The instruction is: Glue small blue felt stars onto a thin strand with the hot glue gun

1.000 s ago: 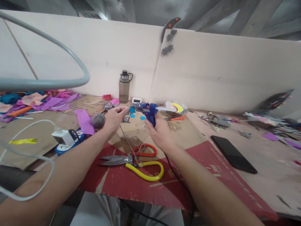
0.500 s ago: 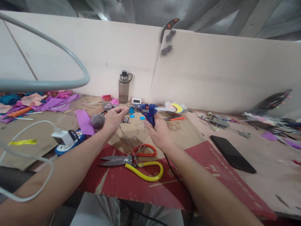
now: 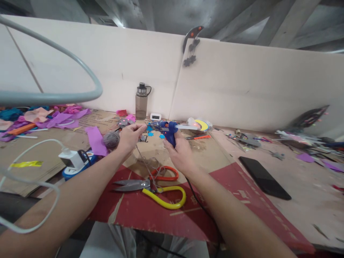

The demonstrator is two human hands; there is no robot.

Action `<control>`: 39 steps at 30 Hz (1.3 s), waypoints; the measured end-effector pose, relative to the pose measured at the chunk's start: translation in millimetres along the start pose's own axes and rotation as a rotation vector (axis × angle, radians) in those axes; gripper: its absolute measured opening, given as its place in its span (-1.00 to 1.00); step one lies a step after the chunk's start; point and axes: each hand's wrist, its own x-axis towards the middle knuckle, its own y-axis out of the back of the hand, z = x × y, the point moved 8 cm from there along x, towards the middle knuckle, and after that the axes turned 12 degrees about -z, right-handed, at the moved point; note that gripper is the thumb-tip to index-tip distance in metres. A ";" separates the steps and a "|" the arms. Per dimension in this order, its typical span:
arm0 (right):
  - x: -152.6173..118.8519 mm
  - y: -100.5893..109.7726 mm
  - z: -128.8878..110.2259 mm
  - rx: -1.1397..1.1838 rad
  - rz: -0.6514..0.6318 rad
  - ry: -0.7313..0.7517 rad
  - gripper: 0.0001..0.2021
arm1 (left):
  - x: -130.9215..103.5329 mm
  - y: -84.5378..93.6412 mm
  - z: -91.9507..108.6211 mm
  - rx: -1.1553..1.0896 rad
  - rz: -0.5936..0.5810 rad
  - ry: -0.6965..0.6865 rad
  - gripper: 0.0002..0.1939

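Observation:
My right hand [image 3: 180,148] grips a blue hot glue gun [image 3: 170,136] by its handle; a white glue stick [image 3: 186,127] pokes out of the back. The gun's nozzle points left, close to the fingertips of my left hand [image 3: 131,135]. Those fingers are pinched together, and a strand of grey yarn [image 3: 140,154] hangs from them. The pinched end is too small to make out. Behind my left wrist lies the ball of grey yarn [image 3: 111,139]. Loose yarn trails onto the scissors [image 3: 168,206] with one red and one yellow handle. Small blue flower shapes [image 3: 161,136] lie beyond the gun.
A water bottle [image 3: 141,102] and a small digital clock [image 3: 155,117] stand by the white partition. On the right lies a black phone [image 3: 264,177]. At left are a power strip with a white charger [image 3: 71,158] and coloured scraps [image 3: 61,118]. A grey tube [image 3: 88,71] arches in front.
The glue gun and my right hand have shifted slightly left, nearer my left fingertips. My left hand keeps its pinch. The whole view has tilted a little.

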 end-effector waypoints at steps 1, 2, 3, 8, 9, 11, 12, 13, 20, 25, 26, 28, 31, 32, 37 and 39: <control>0.0 -0.2 -0.2 0.004 0.001 0.003 -0.68 | 0.0 0.3 -0.1 0.010 0.004 -0.002 -0.71; 0.0 -0.5 -0.6 0.009 -0.001 0.009 -0.68 | 0.1 0.7 -0.3 0.021 0.007 -0.004 -0.71; -0.1 -0.6 -1.1 0.016 -0.003 0.015 -0.67 | 0.3 0.9 -0.6 0.031 0.007 -0.007 -0.71; -1.7 5.1 -4.3 0.044 0.016 0.000 -0.67 | 1.3 2.4 -2.4 0.055 -0.002 -0.008 -0.69; -2.2 7.6 -5.8 0.053 0.030 0.003 -0.66 | 1.4 2.8 -2.5 0.049 -0.001 -0.006 -0.69; -2.8 11.0 -9.1 0.074 0.044 0.016 -0.65 | 1.3 3.3 -2.2 0.026 0.001 -0.004 -0.69; -2.8 11.5 -10.3 0.083 0.041 0.022 -0.65 | 1.3 3.1 -1.9 0.013 -0.001 -0.004 -0.69; -2.7 11.2 -10.6 0.088 0.034 0.021 -0.66 | 1.2 2.7 -1.5 0.000 -0.003 -0.004 -0.69; -1.2 2.7 -5.3 0.068 -0.017 0.001 -0.72 | 1.4 1.3 -2.3 -0.040 -0.008 0.004 -0.71; -0.2 1.0 -4.2 0.066 -0.016 0.021 -0.71 | 2.8 0.4 -3.5 -0.031 -0.026 -0.006 -0.70; -0.2 0.8 -3.9 0.061 -0.014 0.024 -0.70 | 3.0 0.3 -3.7 -0.021 -0.030 -0.005 -0.70; -0.2 0.5 -3.4 0.054 -0.006 0.026 -0.69 | 3.0 0.3 -3.8 -0.002 -0.031 -0.004 -0.70; -0.2 -0.2 -3.9 0.058 -0.005 0.026 -0.71 | 2.6 1.0 -3.2 0.033 -0.025 -0.006 -0.70; -0.3 -0.1 -4.1 0.063 -0.004 0.023 -0.71 | 2.5 0.9 -2.9 0.047 -0.025 -0.007 -0.69; -0.6 8.7 -1.6 0.165 0.059 0.024 -0.71 | 2.4 0.7 -4.1 0.050 -0.022 0.004 -0.67; 1.1 12.3 9.4 0.289 0.082 -0.018 -0.75 | 2.8 1.2 -6.6 0.022 -0.015 0.020 -0.66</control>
